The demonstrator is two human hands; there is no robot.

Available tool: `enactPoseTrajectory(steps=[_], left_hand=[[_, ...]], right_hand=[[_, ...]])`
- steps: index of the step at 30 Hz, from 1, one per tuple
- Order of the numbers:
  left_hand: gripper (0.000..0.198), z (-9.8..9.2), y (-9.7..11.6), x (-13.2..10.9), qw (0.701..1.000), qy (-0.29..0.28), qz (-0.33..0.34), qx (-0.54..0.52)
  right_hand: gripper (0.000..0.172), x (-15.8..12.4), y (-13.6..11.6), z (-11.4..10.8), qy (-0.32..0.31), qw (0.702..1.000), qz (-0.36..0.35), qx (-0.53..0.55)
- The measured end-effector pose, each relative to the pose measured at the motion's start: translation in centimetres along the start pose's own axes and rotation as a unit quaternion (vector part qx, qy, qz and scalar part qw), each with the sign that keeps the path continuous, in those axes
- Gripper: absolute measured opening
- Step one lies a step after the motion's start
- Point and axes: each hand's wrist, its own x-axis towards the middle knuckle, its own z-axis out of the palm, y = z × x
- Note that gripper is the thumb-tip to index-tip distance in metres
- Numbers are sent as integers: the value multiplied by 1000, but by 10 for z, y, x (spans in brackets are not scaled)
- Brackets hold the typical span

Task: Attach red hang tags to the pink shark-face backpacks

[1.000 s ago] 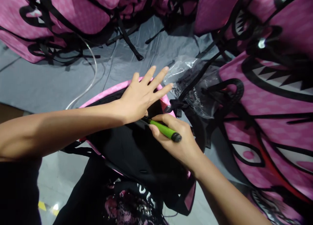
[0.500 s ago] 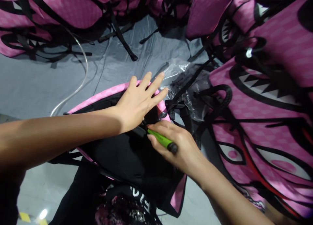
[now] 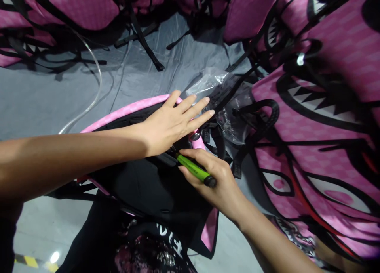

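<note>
A black bag panel with pink edging [image 3: 142,106] lies in front of me, its black side facing up. My left hand [image 3: 176,120] rests flat across its upper part, fingers spread over the pink edge towards a clear plastic bag [image 3: 213,81]. In my right hand [image 3: 215,174], just below, is a green pen-shaped tool [image 3: 192,169] with a black end, gripped between thumb and fingers. Its far end points to the black fabric under my left palm; the tip is hidden. A small dark, shiny fitting [image 3: 195,136] shows at the pink edge beside my left hand.
Pink bags with printed teeth and eyes [image 3: 320,178] crowd the right side, and more pink bags [image 3: 83,7] line the back. Black straps [image 3: 145,47] trail over the grey sheet [image 3: 35,94]. A clear tube [image 3: 99,83] curves across the left.
My left hand has slid slightly right over the pink edge. The bag panel has shifted a little left in view. My right hand keeps its grip on the green tool.
</note>
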Motion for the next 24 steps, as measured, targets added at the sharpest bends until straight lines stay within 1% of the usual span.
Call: enactPoseTrajectory(steps=[3, 6, 8, 10, 14, 16, 20, 22, 24], left_hand=[[75, 0, 0, -1, 1000, 7, 0, -2], [72, -2, 0, -1, 1000, 5, -8, -15], [74, -4, 0, 0, 999, -9, -17, -34], [76, -6, 1, 1, 998, -29, -26, -47], [79, -8, 1, 2, 997, -57, -29, -43], [77, -7, 1, 2, 997, -50, -32, -49], [71, -3, 1, 1, 996, -9, -34, -88], [69, -2, 1, 1, 997, 2, -29, -77], [68, -1, 1, 1, 999, 7, -21, -44]], right_hand=[[23, 0, 0, 5, 30, 999, -23, -4], [18, 0, -3, 5, 11, 999, -24, -36], [17, 0, -5, 4, 7, 999, -18, -43], [18, 1, -6, 3, 17, 999, -21, -39], [18, 3, -6, 2, 4, 999, -15, -47], [17, 4, -6, 2, 4, 999, -12, -43], [16, 4, -7, 2, 8, 999, -2, -31], [15, 5, -8, 2, 20, 999, -1, -28], [13, 6, -8, 2, 14, 1000, 8, -25]])
